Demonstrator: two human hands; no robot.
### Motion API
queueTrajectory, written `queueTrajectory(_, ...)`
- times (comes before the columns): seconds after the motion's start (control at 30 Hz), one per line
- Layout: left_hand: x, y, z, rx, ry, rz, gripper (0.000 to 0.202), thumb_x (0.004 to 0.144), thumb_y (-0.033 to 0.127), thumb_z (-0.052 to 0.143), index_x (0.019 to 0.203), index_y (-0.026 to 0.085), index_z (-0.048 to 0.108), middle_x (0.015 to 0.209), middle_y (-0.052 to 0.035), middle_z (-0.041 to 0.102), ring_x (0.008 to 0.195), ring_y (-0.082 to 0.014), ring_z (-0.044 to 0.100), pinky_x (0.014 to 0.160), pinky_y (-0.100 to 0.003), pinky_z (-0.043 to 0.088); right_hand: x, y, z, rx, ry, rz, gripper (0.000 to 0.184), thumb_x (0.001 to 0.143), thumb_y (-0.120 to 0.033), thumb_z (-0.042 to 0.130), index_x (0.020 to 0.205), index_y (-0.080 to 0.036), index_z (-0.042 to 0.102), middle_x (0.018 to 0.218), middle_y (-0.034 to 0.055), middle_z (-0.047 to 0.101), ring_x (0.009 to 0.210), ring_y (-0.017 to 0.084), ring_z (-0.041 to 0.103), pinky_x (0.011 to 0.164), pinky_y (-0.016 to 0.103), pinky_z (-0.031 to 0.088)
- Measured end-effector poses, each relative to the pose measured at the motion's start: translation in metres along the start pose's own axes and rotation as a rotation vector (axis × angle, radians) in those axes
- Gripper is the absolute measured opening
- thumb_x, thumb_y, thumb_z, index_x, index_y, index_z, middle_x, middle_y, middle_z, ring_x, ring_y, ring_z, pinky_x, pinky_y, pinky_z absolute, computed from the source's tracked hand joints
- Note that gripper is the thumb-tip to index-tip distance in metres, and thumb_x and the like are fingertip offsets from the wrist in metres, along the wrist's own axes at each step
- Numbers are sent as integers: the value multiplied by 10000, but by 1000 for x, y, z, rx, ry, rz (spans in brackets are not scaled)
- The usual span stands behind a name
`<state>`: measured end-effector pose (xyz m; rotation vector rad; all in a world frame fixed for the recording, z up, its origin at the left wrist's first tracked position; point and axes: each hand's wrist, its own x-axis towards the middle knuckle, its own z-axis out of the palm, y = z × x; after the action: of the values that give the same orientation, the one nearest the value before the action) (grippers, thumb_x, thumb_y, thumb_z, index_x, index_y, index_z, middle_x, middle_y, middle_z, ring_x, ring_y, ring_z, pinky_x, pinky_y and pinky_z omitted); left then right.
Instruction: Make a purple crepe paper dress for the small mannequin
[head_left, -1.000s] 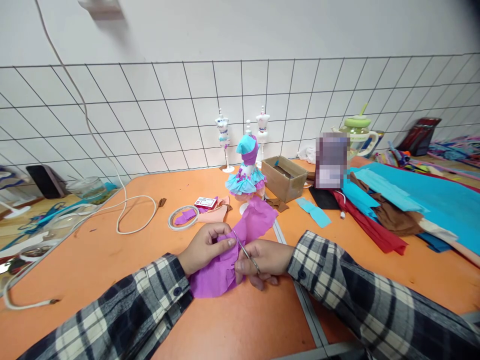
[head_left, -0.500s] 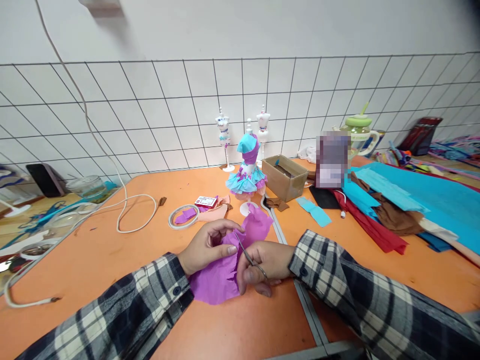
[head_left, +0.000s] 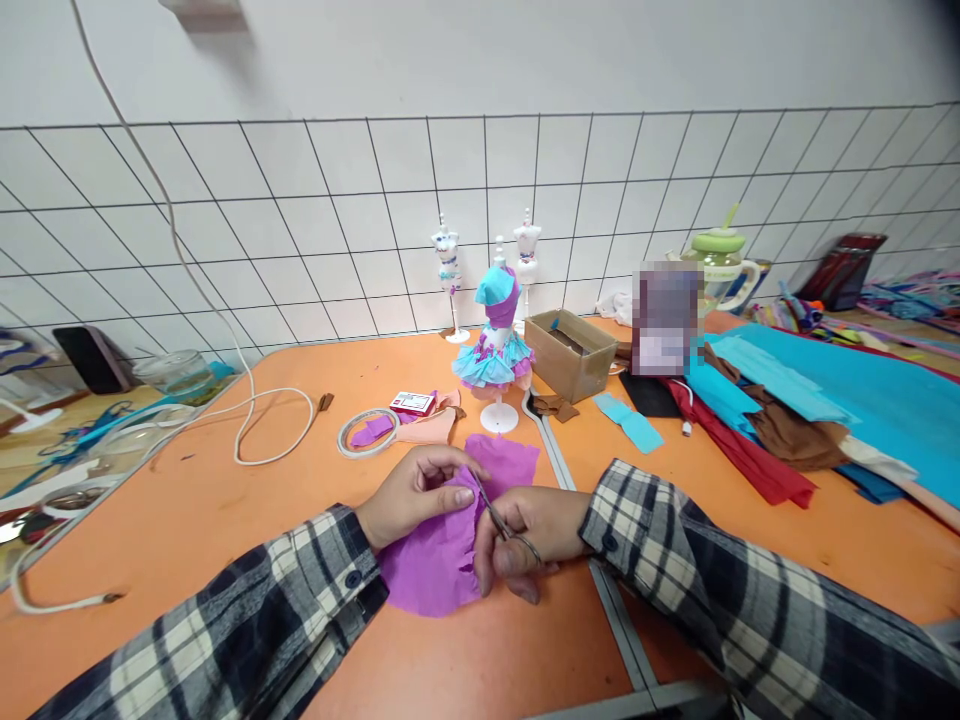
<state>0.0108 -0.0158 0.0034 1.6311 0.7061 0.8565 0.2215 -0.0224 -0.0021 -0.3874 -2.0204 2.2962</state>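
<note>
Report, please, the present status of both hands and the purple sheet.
Left hand pinching purple sheet. Right hand holding scissors at sheet's edge. Sheet partly creased, edge ragged. Dressed mannequin just beyond, not in the way.

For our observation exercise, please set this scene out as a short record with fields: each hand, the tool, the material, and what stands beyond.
Left hand: holds a purple sheet
Right hand: holds scissors
Tool position: blades point away from the person, at the sheet's edge
Material: thin, creased, over an orange table
Beyond: mannequin in a blue-and-purple outfit, on a white base
Right of mannequin: open cardboard box
</note>
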Motion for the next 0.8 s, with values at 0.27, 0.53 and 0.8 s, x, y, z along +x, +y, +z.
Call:
queueTrajectory(0.27,1,2,0,45,16,-76,431,711,529,768,641,125,633,607,-2,578,569,-112,481,577,-237,397,-1,-3,4,-2,34,-50,663,745,-735,617,919,-97,666,592,-44,518,487,49,417,386,131,356)
queueTrajectory(0.53,2,-1,2,6,97,-47,335,721,426,797,780,145,623,684,22,572,612,-104,492,603,-219,406,2,4,5,6,159,-75,747,671,-799,619,943,-105,656,690,-2,574,532,60,465,400,135,407)
queueTrajectory(0.8,0,-2,3,-123,19,-58,489,739,446,784,1118,166,654,805,-11,623,678,-118,529,625,-219,401,5,2,6,-30,201,13,724,600,-777,694,924,-140,574,662,-47,541,456,30,405,368,131,350)
